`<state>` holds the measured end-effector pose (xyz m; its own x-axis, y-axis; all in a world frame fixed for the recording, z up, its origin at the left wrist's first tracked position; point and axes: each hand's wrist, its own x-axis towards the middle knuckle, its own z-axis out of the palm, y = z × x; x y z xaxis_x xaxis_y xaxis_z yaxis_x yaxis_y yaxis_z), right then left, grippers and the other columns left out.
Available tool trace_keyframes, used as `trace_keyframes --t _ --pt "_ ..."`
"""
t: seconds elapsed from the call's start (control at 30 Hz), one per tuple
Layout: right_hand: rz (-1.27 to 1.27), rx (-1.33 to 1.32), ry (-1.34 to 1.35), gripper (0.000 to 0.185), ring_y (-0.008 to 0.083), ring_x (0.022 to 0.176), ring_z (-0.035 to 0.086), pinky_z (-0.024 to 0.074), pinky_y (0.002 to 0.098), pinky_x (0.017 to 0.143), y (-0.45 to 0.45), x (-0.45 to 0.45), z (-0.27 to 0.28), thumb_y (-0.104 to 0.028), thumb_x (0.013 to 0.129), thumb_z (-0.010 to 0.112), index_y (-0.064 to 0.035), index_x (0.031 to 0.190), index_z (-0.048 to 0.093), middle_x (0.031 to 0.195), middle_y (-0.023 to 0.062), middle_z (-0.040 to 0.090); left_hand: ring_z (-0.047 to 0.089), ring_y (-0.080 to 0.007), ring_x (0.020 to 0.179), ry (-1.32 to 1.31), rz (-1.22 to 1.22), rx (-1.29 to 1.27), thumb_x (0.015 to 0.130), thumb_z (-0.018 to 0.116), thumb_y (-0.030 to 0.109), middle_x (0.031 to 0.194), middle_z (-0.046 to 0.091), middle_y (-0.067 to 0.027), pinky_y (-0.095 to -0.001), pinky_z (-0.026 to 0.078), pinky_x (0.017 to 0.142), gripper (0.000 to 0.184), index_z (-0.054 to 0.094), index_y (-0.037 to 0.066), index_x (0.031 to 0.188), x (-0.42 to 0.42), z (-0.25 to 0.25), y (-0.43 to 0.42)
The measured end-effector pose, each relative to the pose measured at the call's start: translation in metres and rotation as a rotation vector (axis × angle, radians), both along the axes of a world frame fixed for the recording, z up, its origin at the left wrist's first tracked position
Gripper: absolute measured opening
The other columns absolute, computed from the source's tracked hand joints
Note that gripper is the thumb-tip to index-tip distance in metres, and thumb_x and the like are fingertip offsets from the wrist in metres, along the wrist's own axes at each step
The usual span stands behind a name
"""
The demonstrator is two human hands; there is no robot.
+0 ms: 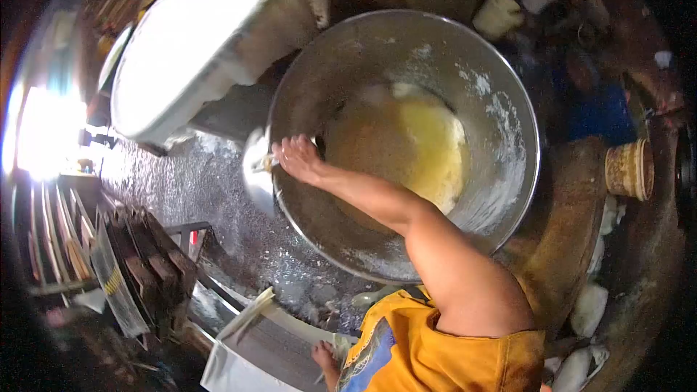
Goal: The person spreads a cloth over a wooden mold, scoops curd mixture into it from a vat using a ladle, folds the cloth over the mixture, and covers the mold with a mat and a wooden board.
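Observation:
My right arm reaches across a large round metal vat [534, 167] with yellowish liquid [428, 141] and pale residue on its inner wall. At the vat's left rim, my right hand [298, 157] is closed on the edge or handle of a shiny metal pan-like vessel [258, 170]. That vessel is smeared by motion and hangs outside the rim, so its exact kind is unclear. My left hand [324, 355] is low by my yellow shirt, beside a white-edged tray or table [283, 327]. Its fingers are small and partly hidden; I cannot tell whether they hold anything.
A large white-topped basin [196, 36] stands at upper left. Wet dark floor [210, 196] lies left of the vat. Stacked boards or metal plates [138, 268] stand at lower left. A stained bucket [629, 169] is at right, with white bags [589, 308] below it.

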<state>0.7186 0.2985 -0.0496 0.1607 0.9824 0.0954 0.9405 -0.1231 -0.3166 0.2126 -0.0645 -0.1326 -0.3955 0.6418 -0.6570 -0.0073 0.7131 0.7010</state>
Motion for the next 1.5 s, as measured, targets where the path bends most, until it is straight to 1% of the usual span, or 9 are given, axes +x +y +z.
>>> trace_keyframes --t 0.1,0.27,0.43,0.57,0.63,0.8,1.2,1.3,1.5 --pt "-0.077 0.228 0.503 0.018 0.0274 0.097 0.059 0.0429 0.0431 0.085 -0.069 0.02 0.003 -0.018 0.088 0.053 -0.0058 0.102 0.053 0.096 0.0142 0.06 0.053 -0.0128 0.062 0.006 -0.316 0.003 0.092 0.055 0.017 0.076 0.057 -0.0053 -0.0247 0.042 0.05 0.012 0.054 0.004 0.092 0.042 0.045 0.1" --pt "-0.387 0.486 1.11 0.027 0.0284 0.083 0.061 0.0468 0.0414 0.07 -0.133 0.035 -0.085 -0.017 0.083 0.061 -0.0042 0.104 0.052 0.087 0.0143 0.06 0.059 -0.0162 0.093 0.118 -0.663 0.002 0.094 0.054 0.026 0.104 0.06 -0.0074 -0.0293 0.047 0.077 0.035 0.052 0.002 0.12 0.172 0.111 0.209" --pt "-0.83 0.354 1.167 0.028 0.0241 0.065 0.061 0.0459 0.0374 0.057 -0.196 0.093 -0.156 -0.017 0.083 0.061 -0.0012 0.104 0.053 0.073 0.0154 0.06 0.052 -0.0195 0.104 0.305 -0.893 0.207 0.096 0.046 0.037 0.114 0.053 -0.011 -0.0329 0.041 0.087 0.048 0.043 0.001 0.126 0.243 0.1 0.249" --pt "-1.281 0.241 1.022 0.016 0.0203 0.055 0.059 0.0462 0.035 0.048 -0.232 0.166 -0.232 -0.019 0.088 0.055 -0.0041 0.089 0.05 0.064 0.0095 0.058 0.046 -0.0216 0.112 0.473 -0.663 0.158 0.096 0.045 0.036 0.124 0.046 -0.0152 -0.0333 0.036 0.094 0.052 0.036 -0.003 0.129 0.297 0.1 0.252" --pt "-1.376 0.224 0.508 0.023 0.0379 0.063 0.062 0.0492 0.0445 0.057 -0.242 0.194 -0.266 -0.023 0.087 0.054 -0.0013 0.092 0.049 0.068 0.0189 0.06 0.047 -0.0218 0.108 0.678 -0.584 0.215 0.095 0.048 0.031 0.122 0.046 -0.0149 -0.0348 0.037 0.095 0.048 0.038 -0.003 0.127 0.299 0.09 0.248" --pt "-1.656 -0.071 0.644 0.028 0.0435 0.084 0.06 0.0473 0.0488 0.074 -0.257 0.219 -0.318 -0.025 0.084 0.055 -0.0014 0.097 0.048 0.087 0.0252 0.062 0.049 -0.0212 0.102 0.385 -0.462 0.231 0.094 0.052 0.027 0.118 0.048 -0.0133 -0.0349 0.042 0.09 0.043 0.038 -0.001 0.124 0.315 0.105 0.246" --pt "-0.781 -0.691 1.034 0.027 0.037 0.086 0.062 0.0492 0.0429 0.075 -0.312 0.072 -0.417 -0.016 0.077 0.059 -0.0032 0.101 0.056 0.091 0.0221 0.063 0.044 -0.0298 0.117 0.699 -0.65 0.183 0.089 0.056 0.025 0.139 0.032 -0.0126 -0.0426 0.044 0.095 0.052 0.034 0.007 0.133 0.286 0.117 0.237" --pt "-0.813 -0.634 1.145 0.026 0.0312 0.084 0.063 0.0499 0.0415 0.073 -0.323 0.037 -0.394 -0.013 0.075 0.062 -0.0011 0.098 0.057 0.086 0.0189 0.064 0.04 -0.029 0.121 0.533 -0.568 0.206 0.089 0.056 0.024 0.144 0.022 -0.0122 -0.0418 0.042 0.098 0.053 0.033 0.007 0.134 0.28 0.12 0.236" --pt "-0.681 -0.918 1.425 0.022 0.0219 0.057 0.06 0.0494 0.0372 0.055 -0.324 0.045 -0.312 -0.01 0.075 0.062 0.0034 0.091 0.054 0.067 0.0147 0.061 0.049 -0.0265 0.109 0.391 -0.429 0.217 0.09 0.057 0.022 0.128 0.044 -0.0129 -0.0412 0.046 0.09 0.049 0.034 0.006 0.13 0.316 0.111 0.235"
